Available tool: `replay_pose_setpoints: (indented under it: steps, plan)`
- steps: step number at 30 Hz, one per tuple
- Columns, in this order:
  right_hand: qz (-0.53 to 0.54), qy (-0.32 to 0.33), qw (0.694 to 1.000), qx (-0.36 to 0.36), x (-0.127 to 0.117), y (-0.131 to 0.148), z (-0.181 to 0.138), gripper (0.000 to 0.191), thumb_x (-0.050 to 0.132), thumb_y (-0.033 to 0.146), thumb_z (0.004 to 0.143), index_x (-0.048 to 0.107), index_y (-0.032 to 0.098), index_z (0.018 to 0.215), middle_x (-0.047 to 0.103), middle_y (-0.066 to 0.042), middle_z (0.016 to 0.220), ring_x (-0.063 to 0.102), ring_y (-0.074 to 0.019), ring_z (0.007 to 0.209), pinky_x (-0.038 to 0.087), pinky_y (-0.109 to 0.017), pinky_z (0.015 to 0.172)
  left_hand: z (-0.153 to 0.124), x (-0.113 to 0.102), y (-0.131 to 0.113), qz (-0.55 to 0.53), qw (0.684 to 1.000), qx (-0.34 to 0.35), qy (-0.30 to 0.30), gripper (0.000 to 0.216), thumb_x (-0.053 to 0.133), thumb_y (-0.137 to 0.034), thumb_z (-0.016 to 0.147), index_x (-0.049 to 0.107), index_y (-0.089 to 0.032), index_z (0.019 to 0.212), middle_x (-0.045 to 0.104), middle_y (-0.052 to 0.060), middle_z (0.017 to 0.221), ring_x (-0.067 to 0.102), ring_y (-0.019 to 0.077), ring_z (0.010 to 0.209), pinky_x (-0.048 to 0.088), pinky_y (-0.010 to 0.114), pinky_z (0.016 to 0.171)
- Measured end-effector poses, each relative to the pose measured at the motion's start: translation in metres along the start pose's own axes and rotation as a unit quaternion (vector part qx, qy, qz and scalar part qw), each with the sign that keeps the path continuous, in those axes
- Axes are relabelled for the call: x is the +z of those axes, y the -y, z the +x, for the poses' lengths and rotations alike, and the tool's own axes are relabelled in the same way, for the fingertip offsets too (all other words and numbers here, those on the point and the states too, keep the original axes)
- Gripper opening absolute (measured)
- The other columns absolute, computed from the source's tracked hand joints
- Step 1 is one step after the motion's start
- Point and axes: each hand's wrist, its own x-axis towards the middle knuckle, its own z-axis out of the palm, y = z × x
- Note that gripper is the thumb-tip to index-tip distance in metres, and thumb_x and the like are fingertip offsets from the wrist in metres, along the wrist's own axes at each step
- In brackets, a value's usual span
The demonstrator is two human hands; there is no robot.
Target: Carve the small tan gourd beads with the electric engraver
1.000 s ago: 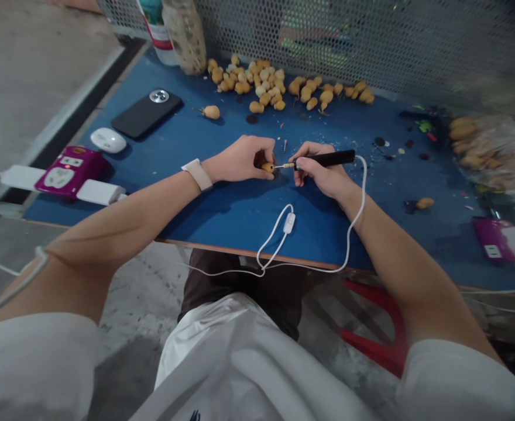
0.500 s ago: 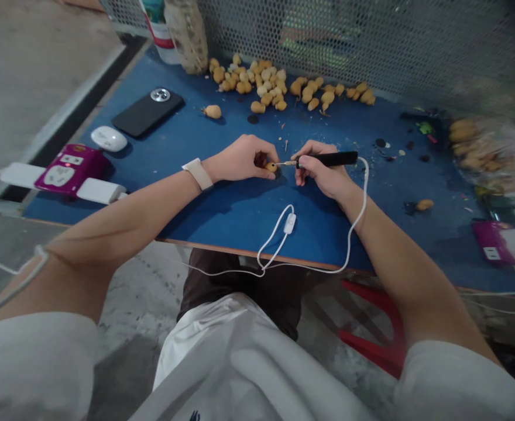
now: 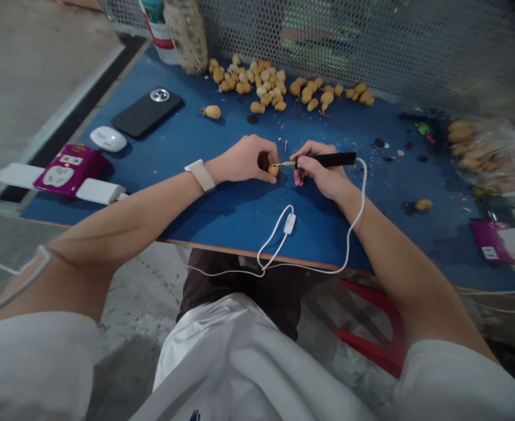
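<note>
L hand (image 3: 249, 158) pinches mini gourd (image 3: 274, 171), prob. to steady it vs. corded pen-style tool (image 3: 334, 159), which R hand (image 3: 325, 176), at 3 o'clock, grips pencil-like for control.

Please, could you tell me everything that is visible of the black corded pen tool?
The black corded pen tool is slim, with a dark handle that looks like plastic and a thin, brass-toned, metallic-looking front. It lies nearly level, gripped by the right hand, its tip pointing left at a small tan gourd in the left hand. Whether the tip touches the gourd is hard to tell. From its rear end hangs a white cord with an inline switch.
</note>
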Motion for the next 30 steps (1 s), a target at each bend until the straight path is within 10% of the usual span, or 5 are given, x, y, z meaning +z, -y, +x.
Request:
replay_pose_setpoints:
  steps: [30]
  plan:
    - [0.009, 0.007, 0.999, -0.040, -0.0024, -0.0081, 0.0022, 0.066, 0.110, 0.087, 0.087, 0.082, 0.027, 0.094, 0.077, 0.002, 0.068, 0.069, -0.0164, 0.050, 0.064, -0.030, 0.052, 0.0021, 0.0053, 0.0017, -0.014, 1.000, 0.014, -0.022, 0.046, 0.113, -0.051, 0.089, 0.078, -0.022, 0.085, 0.082, 0.002, 0.082, 0.078, 0.0215, 0.082, 0.060, 0.037, 0.081]
